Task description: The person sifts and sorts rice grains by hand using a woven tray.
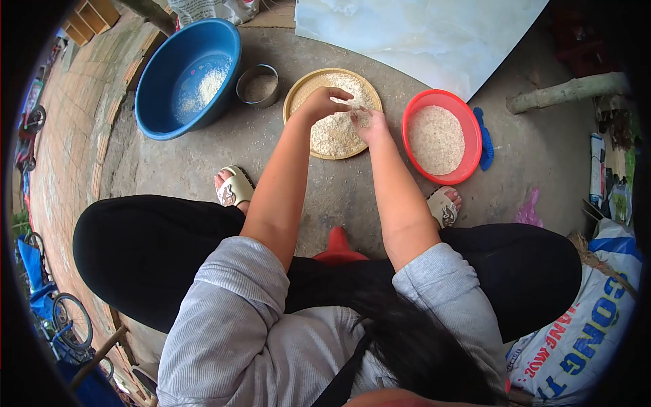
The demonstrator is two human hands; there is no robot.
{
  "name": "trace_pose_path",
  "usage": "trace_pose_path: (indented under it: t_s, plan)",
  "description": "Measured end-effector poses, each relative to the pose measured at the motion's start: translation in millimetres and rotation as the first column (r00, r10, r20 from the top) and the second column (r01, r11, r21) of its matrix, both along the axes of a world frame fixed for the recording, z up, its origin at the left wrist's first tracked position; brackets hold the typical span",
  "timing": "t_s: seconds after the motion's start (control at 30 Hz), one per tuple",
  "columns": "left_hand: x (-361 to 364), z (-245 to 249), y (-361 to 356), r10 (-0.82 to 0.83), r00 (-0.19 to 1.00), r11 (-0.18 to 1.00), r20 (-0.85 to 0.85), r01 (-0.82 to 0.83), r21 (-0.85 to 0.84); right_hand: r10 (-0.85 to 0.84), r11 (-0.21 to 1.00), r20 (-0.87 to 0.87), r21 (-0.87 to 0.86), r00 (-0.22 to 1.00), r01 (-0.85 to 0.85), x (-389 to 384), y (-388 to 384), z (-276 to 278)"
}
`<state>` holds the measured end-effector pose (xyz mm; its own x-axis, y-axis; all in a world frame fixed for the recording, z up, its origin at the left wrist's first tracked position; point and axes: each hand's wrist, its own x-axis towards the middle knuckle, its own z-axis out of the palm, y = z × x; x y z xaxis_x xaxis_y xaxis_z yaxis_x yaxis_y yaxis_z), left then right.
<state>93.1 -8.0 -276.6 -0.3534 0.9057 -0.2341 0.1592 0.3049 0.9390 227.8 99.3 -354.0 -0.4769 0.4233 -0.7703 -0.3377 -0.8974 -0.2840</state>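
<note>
A round woven tray (290, 112) lies on the ground ahead of me, heaped with pale rice grains (333, 136). Over the grains is my left hand (324, 105), its fingers bent and apart from the thumb, with nothing clearly held. Close beside it, my right hand (371, 125) is turned palm inward, fingers loosely spread over the tray. Whether a few grains rest on its fingers is too small to tell. To the right of the tray stands a red basin (466, 159) filled with similar grains.
A large blue basin (152, 122) with some white grain stands at left, next to a metal bowl (252, 98). A pale sheet (420, 34) lies at the back. A blue cloth item (485, 139), pink plastic bag (529, 209) and printed sack (576, 339) are at right.
</note>
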Motion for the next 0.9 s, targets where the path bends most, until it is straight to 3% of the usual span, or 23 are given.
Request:
trace_pose_path:
  t_s: [0.03, 0.1, 0.13, 0.17, 0.23, 0.3, 0.33, 0.43, 0.53, 0.63, 0.7, 0.77, 0.87, 0.9]
  plan:
    - [-1, -4, 0, 0.002, 1.000, 1.000, 0.005, -0.002, 0.002, -0.001, 1.000, -0.026, -0.014, 1.000, 0.000, -3, 1, -3]
    - [-6, -10, -5, 0.007, 0.929, 0.992, -0.371, -0.053, -0.112, 0.006, 1.000, -0.051, -0.023, 0.999, -0.007, -6, 4, -8]
    - [-7, -14, -9, -0.022, 0.934, 0.985, -0.357, -0.041, -0.167, -0.008, 1.000, -0.054, -0.024, 0.999, 0.007, -6, 7, -12]
    - [-5, -19, -11, -0.145, 0.913, 0.955, -0.380, 0.028, -0.295, -0.025, 0.999, -0.057, -0.028, 0.998, 0.023, -6, 8, -16]
    - [7, -32, -15, -0.329, 0.873, 0.903, -0.359, 0.180, -0.389, -0.025, 1.000, -0.057, -0.006, 0.998, 0.025, -1, 8, -13]
    - [37, -47, -20, -0.373, 0.703, 0.916, -0.605, 0.175, -0.361, -0.032, 0.999, -0.057, 0.016, 0.998, 0.033, -1, 6, -10]
    - [52, -52, -22, -0.294, 0.744, 0.946, -0.600, 0.136, -0.295, -0.047, 0.998, -0.037, 0.032, 0.998, 0.048, 0, 6, -10]
    - [81, -79, -21, -0.108, 0.714, 0.990, -0.692, 0.141, -0.010, -0.068, 0.997, -0.023, 0.044, 0.997, 0.069, 0, 7, -10]
    - [63, -90, -28, -0.076, 0.783, 0.996, -0.617, 0.091, -0.008, -0.083, 0.996, -0.031, 0.036, 0.996, 0.084, -4, 7, -7]
    - [30, -82, -38, 0.208, 0.759, 0.975, -0.617, -0.215, 0.064, -0.098, 0.995, -0.035, 0.026, 0.995, 0.099, -3, 7, -2]
    - [12, -70, -36, 0.468, 0.818, 0.859, -0.334, -0.509, -0.043, -0.098, 0.995, -0.007, 0.020, 0.995, 0.098, -2, 10, -6]
    - [-2, -56, -27, 0.525, 0.846, 0.847, 0.086, -0.530, 0.038, -0.049, 0.998, -0.032, 0.031, 0.998, 0.050, 2, 13, -13]
    - [2, -17, -7, 0.280, 0.854, 0.916, 0.438, -0.374, 0.144, 0.027, 0.998, -0.059, 0.058, 0.998, -0.024, 3, 6, -9]
    - [3, -5, -1, 0.148, 0.890, 0.964, 0.431, -0.227, 0.137, 0.057, 0.995, -0.057, 0.080, 0.997, -0.053, 2, 4, -5]
